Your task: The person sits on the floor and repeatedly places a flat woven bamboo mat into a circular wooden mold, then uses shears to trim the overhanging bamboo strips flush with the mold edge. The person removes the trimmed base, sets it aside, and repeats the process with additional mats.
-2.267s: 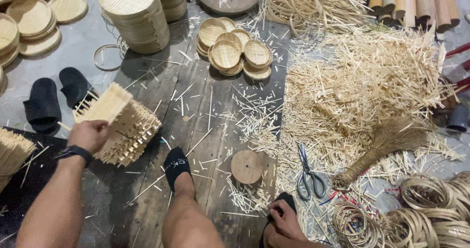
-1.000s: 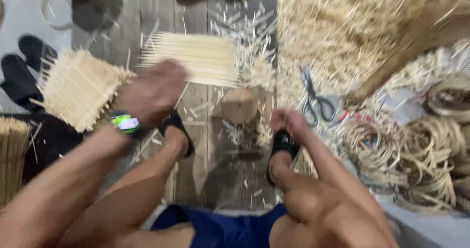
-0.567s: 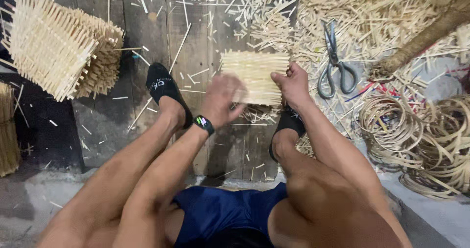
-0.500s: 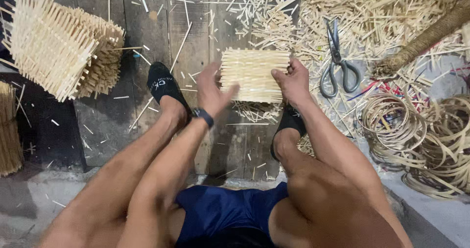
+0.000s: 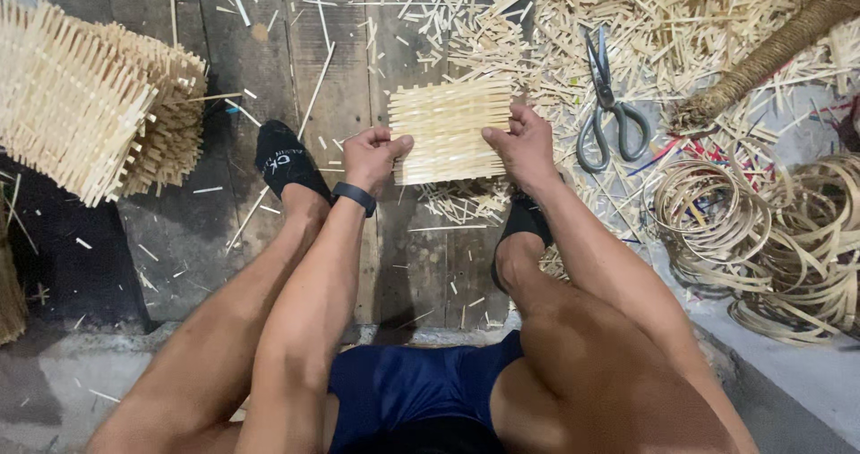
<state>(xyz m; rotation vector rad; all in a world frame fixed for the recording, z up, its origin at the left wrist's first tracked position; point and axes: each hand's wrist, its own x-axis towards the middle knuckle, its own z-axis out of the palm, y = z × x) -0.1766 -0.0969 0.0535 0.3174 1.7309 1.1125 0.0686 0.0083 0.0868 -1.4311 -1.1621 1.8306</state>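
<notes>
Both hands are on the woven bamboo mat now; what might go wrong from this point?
1. The left hand and right hand pinch only the near corners of the woven mat; the far edge is unsupported, so loose slats may slide out.
2. Bare fingers on raw slat ends risk splinters.
3. The scissors lie close beside the right hand among the scattered bamboo offcuts, easy to knock or brush against.

Left hand closes on the mat

The left hand, open and lifted a moment ago, now curls its grip onto the woven mat's left edge, opposite the right hand.
</notes>
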